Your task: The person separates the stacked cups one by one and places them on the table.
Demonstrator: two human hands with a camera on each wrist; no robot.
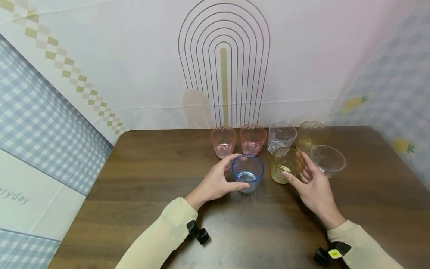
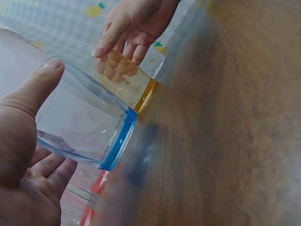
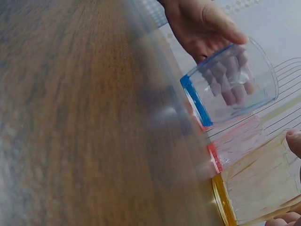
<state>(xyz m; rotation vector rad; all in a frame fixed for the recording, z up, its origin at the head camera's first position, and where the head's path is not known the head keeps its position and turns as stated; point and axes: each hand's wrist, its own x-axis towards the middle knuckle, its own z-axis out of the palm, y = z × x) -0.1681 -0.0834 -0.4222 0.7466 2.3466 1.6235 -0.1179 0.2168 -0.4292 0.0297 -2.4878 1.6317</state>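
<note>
My left hand [image 1: 215, 182] grips a clear cup with a blue base [image 1: 248, 172], thumb on its near side and fingers round the far side. In the right wrist view the blue cup [image 3: 230, 89] is tilted slightly, its base close over the table. My right hand [image 1: 317, 190] holds a yellow-tinted cup [image 1: 281, 170] by its right side, between thumb and fingers. The left wrist view shows this yellow cup [image 2: 129, 84] just beyond the blue one. Two pink cups, a left one [image 1: 223, 144] and a right one [image 1: 252, 142], stand upright behind the blue cup.
A clear cup [image 1: 281, 134] and another yellow cup [image 1: 309, 137] stand in the back row at the right. A second clear cup [image 1: 328, 161] is right beside my right hand's fingers. The brown wooden table [image 1: 144, 168] ends at a cloth-covered wall [image 1: 144, 74].
</note>
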